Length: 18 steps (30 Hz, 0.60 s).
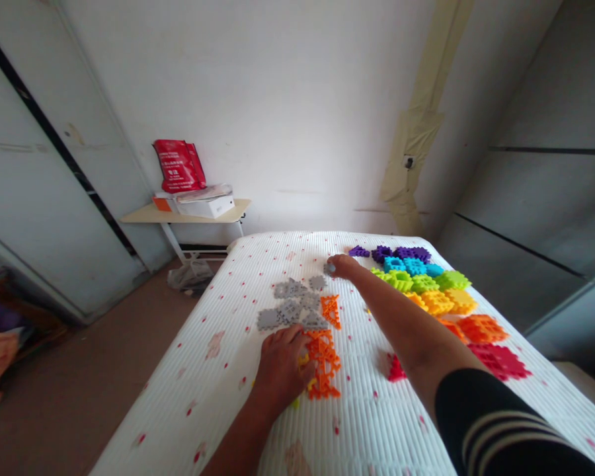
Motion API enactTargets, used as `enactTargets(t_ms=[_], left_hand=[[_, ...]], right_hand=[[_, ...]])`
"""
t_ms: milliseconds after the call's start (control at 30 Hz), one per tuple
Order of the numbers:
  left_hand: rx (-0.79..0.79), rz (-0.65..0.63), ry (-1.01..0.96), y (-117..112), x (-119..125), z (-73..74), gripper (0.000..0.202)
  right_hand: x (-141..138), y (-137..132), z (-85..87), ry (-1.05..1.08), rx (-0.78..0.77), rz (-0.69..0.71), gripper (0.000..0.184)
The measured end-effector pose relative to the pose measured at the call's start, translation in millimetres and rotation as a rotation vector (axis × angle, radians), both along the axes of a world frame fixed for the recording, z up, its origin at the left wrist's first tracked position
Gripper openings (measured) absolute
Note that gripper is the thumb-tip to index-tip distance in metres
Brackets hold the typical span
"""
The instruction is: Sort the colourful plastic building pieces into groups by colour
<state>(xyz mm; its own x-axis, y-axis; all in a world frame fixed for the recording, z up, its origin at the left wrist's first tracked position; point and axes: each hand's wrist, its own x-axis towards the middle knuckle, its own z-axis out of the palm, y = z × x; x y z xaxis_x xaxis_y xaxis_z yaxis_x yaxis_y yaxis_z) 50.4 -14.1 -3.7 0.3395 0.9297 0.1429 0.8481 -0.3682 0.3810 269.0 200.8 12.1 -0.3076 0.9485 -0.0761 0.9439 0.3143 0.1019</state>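
My right hand [343, 266] reaches to the far part of the bed, its fingers closed on a small grey interlocking puzzle piece [329, 269]. My left hand [282, 362] rests palm down, thumb and fingers apart, beside the orange puzzle pieces [323, 363]. A yellow piece [303, 361] shows between its thumb and fingers, and the palm hides whatever else lies below. Several flat grey puzzle pieces [288, 311] lie spread beyond my left fingertips. Another orange piece [330, 311] with a cut-out pattern is to their right.
On the bed's right side, pieces are grouped by colour: purple [411, 254], blue [414, 266], green [424, 284], yellow-orange [436, 302], orange [482, 328] and red [498, 360]. A red piece [396, 369] lies below my right forearm. A side table [149, 213] holds boxes and a red bag [178, 165].
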Motion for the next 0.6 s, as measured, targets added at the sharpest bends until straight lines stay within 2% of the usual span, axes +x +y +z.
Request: enactTargets(t_ms=[133,200,300,433,600], left_hand=[[-0.001,-0.008,-0.009,1,0,0.5,0.036],[-0.002,-0.010,-0.005,1,0,-0.3,0.036],[0.001,-0.004,0.001,1,0,-1.2,0.036],[0.001,-0.003,0.004,1,0,-1.7,0.036],[0.009,-0.011,-0.003,1,-1,-2.4,0.036]], right_hand=[[-4,-7,11.0,0.003,0.037,0.026,0.040],[-10,-11,18.6,0.013,0.065,0.058,0.050],[-24,-17,26.6,0.017,0.051,0.125,0.056],[-39,-24,26.2,-0.021,-0.035,0.179,0.057],[-46,-33,20.2,-0.042,-0.075,0.184,0.054]])
